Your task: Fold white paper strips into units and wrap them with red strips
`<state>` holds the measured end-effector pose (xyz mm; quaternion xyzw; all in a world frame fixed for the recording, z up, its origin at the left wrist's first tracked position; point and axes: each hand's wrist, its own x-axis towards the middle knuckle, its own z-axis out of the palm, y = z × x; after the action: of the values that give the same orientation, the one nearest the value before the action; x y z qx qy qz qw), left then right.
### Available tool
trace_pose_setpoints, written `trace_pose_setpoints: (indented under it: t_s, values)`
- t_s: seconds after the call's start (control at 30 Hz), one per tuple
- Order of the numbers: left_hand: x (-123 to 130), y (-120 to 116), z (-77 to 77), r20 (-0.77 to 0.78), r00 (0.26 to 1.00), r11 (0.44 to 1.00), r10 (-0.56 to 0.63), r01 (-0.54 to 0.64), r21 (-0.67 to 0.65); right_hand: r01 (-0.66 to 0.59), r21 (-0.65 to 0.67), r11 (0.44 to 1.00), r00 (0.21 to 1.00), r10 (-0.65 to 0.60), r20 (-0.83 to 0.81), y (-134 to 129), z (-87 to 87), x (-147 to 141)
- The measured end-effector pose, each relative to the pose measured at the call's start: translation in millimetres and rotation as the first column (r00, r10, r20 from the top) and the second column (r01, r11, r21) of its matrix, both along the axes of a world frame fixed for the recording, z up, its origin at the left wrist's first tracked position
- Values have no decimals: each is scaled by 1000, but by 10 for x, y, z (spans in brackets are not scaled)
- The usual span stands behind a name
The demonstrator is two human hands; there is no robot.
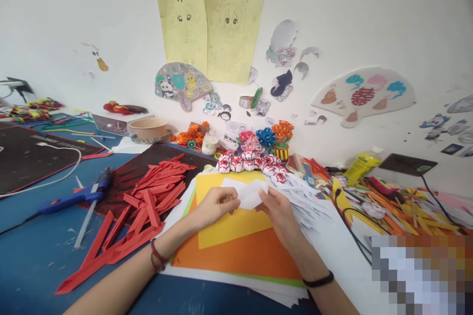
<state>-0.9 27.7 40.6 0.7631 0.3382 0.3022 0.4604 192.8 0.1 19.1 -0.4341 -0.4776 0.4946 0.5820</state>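
A small piece of white paper [247, 193] is held up between my two hands, above a yellow sheet [232, 231]. My left hand [216, 206] pinches its left edge, fingers curled. At the right edge, my right hand [277, 209] grips the same paper between thumb and fingers. Under the yellow sheet lies an orange sheet [236, 258], on more green and white sheets. Red and white folded paper pieces [251, 161] stand in a row just behind the stack.
Folded red strips [148, 206] are piled on the left, beside a blue glue gun [74, 198]. White strips [306, 202] lie right of the stack. Paper flowers [283, 134], a bowl [148, 129] and a yellow bottle [362, 167] stand near the wall.
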Motion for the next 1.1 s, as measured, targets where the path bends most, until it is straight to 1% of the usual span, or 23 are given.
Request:
trace_pose_setpoints:
  t_s: [0.03, 0.1, 0.17, 0.23, 0.3, 0.37, 0.43, 0.5, 0.57, 0.63, 0.7, 0.77, 0.87, 0.97, 1.03, 1.1]
  values:
    - [-14, 20, -4, -17, 999, 999, -30, 29, -20, 28, 6, 1000, 1000, -28, 12, 11, 0, 27]
    - [-28, 52, -28, -40, 997, 998, -59, 59, -10, 79, -1, 997, 996, -79, 36, 23, -17, 61]
    - [-32, 75, -62, -43, 998, 998, -40, 43, 53, 101, -26, 995, 994, -100, 41, 23, -44, 65]
    - [-37, 96, -91, -49, 999, 994, -19, 24, 110, 95, -56, 994, 995, -93, 32, 17, -62, 55]
    - [-53, 117, -102, -63, 998, 988, -4, 14, 154, 60, -97, 993, 998, -57, 27, 10, -58, 55]
    - [-82, 136, -94, -79, 997, 982, 3, 12, 190, 1, -140, 990, 999, 4, 34, 5, -32, 79]
    - [-113, 146, -73, -100, 995, 978, -17, 37, 204, -65, -161, 985, 996, 74, 50, 4, 3, 122]
    - [-140, 146, -50, -119, 992, 983, -49, 69, 170, -128, -154, 980, 989, 139, 59, 7, 30, 168]
    - [-158, 141, -36, -125, 989, 991, -74, 87, 101, -183, -138, 974, 978, 194, 78, 13, 31, 199]
    - [-172, 140, -34, -128, 986, 992, -109, 116, 47, -195, -127, 973, 969, 211, 131, 21, -1, 208]
    - [-183, 143, -45, -144, 975, 983, -168, 176, 43, -151, -116, 982, 964, 172, 201, 30, -58, 196]
    - [-190, 150, -67, -158, 968, 975, -195, 208, 75, -88, -95, 992, 962, 109, 252, 38, -126, 171]
    - [-192, 169, -117, -151, 979, 980, -137, 156, 122, -23, -54, 998, 956, 38, 290, 44, -206, 132]
    - [-195, 209, -188, -148, 987, 985, -62, 84, 148, 1, -17, 1000, 933, 5, 360, 38, -230, 115]
    - [-202, 242, -237, -167, 986, 985, -28, 55, 161, 5, 30, 1000, 874, -19, 486, 26, -219, 118]
    - [-211, 274, -281, -199, 980, 976, 6, 38, 213, 3, 84, 996, 773, -56, 631, 8, -201, 125]
